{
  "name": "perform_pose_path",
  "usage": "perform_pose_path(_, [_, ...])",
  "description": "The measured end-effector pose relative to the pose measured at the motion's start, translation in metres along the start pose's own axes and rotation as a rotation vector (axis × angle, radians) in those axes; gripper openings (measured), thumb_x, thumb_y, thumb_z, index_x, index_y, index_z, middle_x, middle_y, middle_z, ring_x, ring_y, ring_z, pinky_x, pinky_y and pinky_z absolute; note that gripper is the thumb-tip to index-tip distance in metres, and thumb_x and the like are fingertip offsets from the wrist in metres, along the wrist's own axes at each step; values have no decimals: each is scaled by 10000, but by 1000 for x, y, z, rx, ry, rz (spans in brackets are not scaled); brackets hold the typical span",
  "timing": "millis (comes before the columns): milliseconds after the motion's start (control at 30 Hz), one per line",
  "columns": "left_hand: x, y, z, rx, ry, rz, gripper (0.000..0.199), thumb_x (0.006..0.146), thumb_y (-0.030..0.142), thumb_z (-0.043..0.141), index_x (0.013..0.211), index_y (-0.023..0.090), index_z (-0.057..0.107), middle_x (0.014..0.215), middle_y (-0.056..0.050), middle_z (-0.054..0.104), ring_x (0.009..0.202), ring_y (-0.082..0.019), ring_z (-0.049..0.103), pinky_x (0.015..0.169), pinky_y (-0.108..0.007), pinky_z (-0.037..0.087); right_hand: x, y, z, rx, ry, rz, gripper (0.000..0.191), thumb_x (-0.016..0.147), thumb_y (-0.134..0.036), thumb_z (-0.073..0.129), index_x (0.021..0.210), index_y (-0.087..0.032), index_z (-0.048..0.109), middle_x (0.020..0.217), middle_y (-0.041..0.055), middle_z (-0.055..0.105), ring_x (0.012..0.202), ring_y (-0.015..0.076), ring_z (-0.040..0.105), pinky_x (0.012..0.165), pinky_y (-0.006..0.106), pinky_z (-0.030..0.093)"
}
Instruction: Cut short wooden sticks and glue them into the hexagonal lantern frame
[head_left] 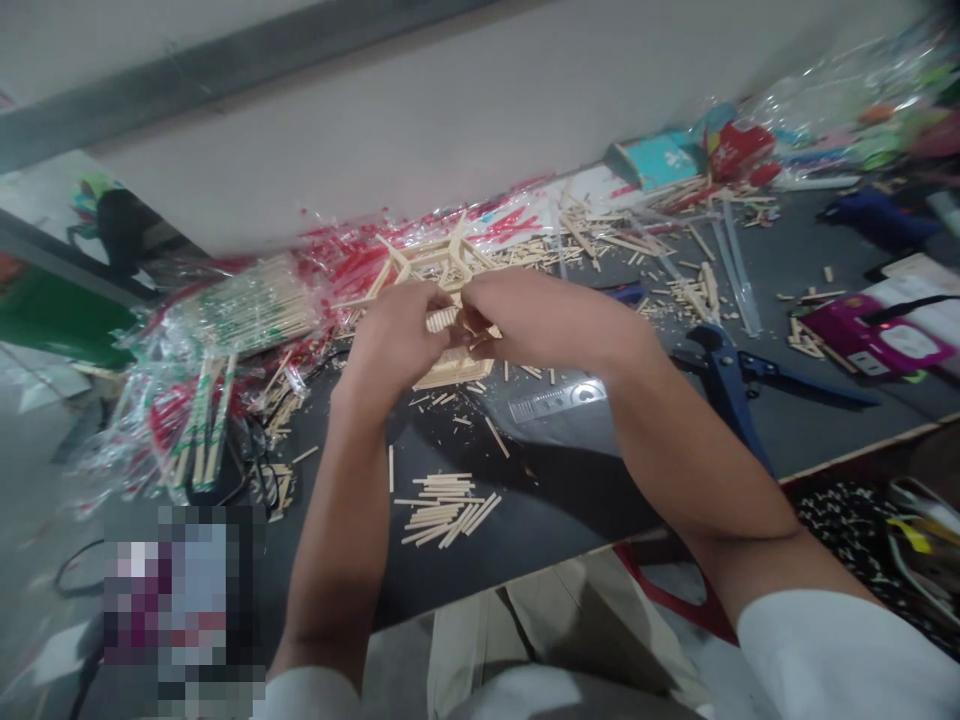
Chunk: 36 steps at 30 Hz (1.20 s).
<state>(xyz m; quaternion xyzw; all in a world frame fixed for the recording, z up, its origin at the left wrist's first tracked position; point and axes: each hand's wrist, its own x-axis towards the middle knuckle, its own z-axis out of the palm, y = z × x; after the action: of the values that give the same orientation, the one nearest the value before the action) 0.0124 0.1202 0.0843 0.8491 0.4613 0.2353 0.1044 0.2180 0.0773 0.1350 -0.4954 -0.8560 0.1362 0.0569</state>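
A small model built of wooden sticks (454, 370) stands on the dark table, its upper frame rising behind my hands. My left hand (401, 335) is closed on the model's left side, thumb and fingers curled in. From the right, my right hand (525, 315) reaches over with its fingertips pinched together at the model's middle; whatever is between them is hidden. Nearer to me lies a loose pile of short wooden sticks (442, 508). A clear ruler (559, 400) lies below my right forearm.
Blue-handled cutters (724, 385) lie at the right, near a magenta device (874, 335) with a lit red spot. Plastic-wrapped stick bundles (247, 310) cover the left side. Stick offcuts (694, 290) and a turquoise packet (660, 160) lie toward the wall.
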Motion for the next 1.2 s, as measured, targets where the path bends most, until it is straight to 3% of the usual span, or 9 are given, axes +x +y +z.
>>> perform_pose_path(200, [-6,7,-20,43,0,-45,230,857,221,777,1086,216,752,1106,-62,805,1070,-311,748,1031,-510,598,-3,-3,-4,3,-44,6,88,905,-124,686,893,-193,738,899,87,727,852,233,663,740,361,415])
perform_pose_path(367, [-10,10,-44,60,6,-61,223,851,255,770,1070,213,767,1083,-66,801,1045,-317,760,1031,-526,597,-19,0,-16,-4,7,3,128,970,-281,706,873,-199,695,836,52,702,773,193,620,720,345,406])
perform_pose_path(467, [-19,12,-66,-6,62,-90,198,928,405,742,971,220,798,871,-40,772,885,-261,743,935,-449,608,-38,17,-18,75,150,44,163,963,-346,717,856,-229,679,797,32,707,744,190,622,743,350,447])
perform_pose_path(633, [-59,12,-91,-83,242,-134,604,1063,633,537,632,249,715,642,-36,707,623,-206,661,790,-445,581,-69,77,17,193,586,264,206,916,-421,709,825,-249,640,813,60,726,756,221,635,811,396,522])
perform_pose_path(733, [-93,7,-71,-176,442,-199,749,1131,639,384,482,289,517,545,-19,633,624,-188,691,759,-423,584,-81,118,52,185,654,473,136,877,-341,673,799,-249,613,870,95,740,840,258,660,927,448,536])
perform_pose_path(833, [-122,-3,-25,-158,622,-232,761,1158,560,233,516,252,500,583,-13,634,677,-139,700,748,-384,569,-89,150,80,240,657,538,99,875,-314,638,918,-240,687,1072,140,774,997,286,664,985,459,536])
perform_pose_path(900, [-134,-11,7,-201,618,-243,705,1134,495,254,583,223,600,807,-56,762,770,-142,730,739,-370,569,-91,162,92,256,653,548,187,908,-330,616,1028,-232,720,1187,162,766,1101,303,640,1022,476,517])
perform_pose_path(1000, [-138,-21,42,-337,589,-324,674,1091,502,245,650,211,663,947,-70,783,596,-103,630,594,-311,533,-90,169,101,259,607,529,280,886,-304,682,1141,-199,724,1304,189,737,1200,309,593,1124,484,438])
perform_pose_path(1200, [-130,-34,52,-367,604,-399,500,1084,359,314,944,206,769,1232,-88,782,651,-123,671,631,-296,571,-84,166,108,267,461,444,424,871,-148,691,1294,-121,705,1431,263,654,1281,276,534,1122,395,386])
